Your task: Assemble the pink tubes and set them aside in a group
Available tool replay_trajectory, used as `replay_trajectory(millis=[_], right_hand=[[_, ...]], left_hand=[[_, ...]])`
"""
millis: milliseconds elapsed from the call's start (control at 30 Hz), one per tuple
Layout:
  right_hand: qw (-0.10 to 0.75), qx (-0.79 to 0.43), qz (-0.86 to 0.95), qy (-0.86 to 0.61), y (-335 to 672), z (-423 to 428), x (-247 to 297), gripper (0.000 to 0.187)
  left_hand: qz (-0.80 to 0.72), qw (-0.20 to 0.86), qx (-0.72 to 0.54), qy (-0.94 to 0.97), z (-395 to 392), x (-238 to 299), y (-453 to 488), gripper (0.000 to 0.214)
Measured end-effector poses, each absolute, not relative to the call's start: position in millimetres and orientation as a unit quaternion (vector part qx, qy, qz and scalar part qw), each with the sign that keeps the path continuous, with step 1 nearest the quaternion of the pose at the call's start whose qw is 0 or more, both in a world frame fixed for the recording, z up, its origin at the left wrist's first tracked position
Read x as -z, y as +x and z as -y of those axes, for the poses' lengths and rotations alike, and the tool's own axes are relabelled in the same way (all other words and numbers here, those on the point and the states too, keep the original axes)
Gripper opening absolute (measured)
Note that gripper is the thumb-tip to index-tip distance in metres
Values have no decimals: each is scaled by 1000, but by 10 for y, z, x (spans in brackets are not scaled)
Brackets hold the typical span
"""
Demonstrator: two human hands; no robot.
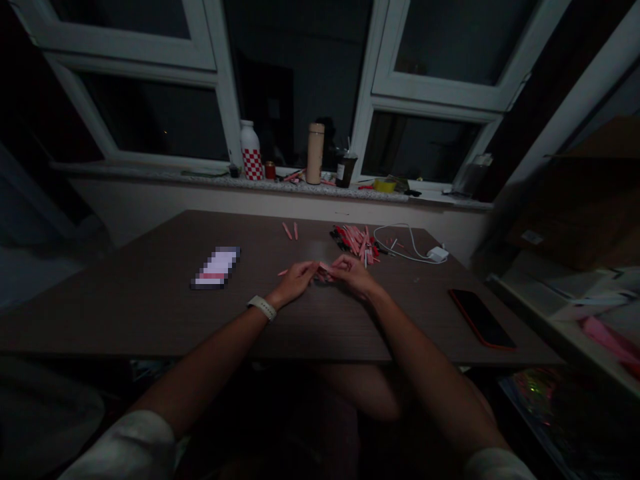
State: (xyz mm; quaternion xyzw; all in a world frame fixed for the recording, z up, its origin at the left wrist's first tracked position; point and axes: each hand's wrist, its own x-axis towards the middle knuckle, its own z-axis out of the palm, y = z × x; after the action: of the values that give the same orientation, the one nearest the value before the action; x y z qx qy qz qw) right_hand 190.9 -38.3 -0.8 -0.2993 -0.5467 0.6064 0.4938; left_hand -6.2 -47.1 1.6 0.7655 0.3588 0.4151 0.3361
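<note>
One small pink strip (324, 268) held between our left hand (294, 283) and right hand (354, 275).

Both hands are closed on it from each side; its long axis seems to run sideways, about equally near each hand. Ahead of the grip, a pile of pink and black pieces (354, 241) lies on the brown table (125, 320), with a windowsill (150, 175) beyond.

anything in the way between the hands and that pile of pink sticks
Nothing visible. The hands, left and right, holding a small pink strip, sit just short of the heap of pink and red sticks, with only brown wood-grain tabletop between.
</note>
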Motion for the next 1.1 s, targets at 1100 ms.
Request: replay_trajectory(millis=[1100], right_hand=[[731, -297, 502, -355, 1974, 204, 7, 39]], left_hand=[[-446, 251, -544, 665, 352, 38, -113, 59]])
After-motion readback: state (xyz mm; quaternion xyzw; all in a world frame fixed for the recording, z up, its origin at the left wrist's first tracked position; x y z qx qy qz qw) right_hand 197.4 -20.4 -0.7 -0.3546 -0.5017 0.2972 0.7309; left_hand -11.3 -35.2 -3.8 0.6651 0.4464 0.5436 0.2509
